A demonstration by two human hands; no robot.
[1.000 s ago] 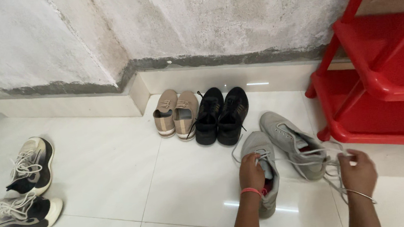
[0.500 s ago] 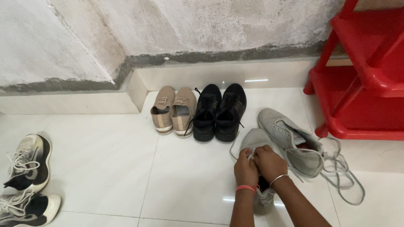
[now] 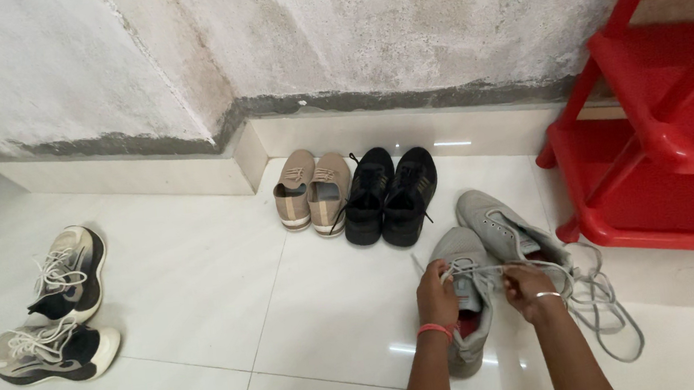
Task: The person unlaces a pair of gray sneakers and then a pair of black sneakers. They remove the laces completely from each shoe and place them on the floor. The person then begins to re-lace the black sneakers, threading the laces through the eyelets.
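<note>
On the white tiled floor, at six o'clock, left hand and right hand each pinch a lace, stretched taut between them over a grey shoe. Its partner lies just beside, at two o'clock.

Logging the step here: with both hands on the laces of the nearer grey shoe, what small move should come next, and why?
Probably cross the two lace ends and pull them snug. The left hand and right hand each pinch a grey lace stretched over the grey lace-up canvas shoe, with no knot visible; the second grey shoe lies beside it, its laces loose.
</note>
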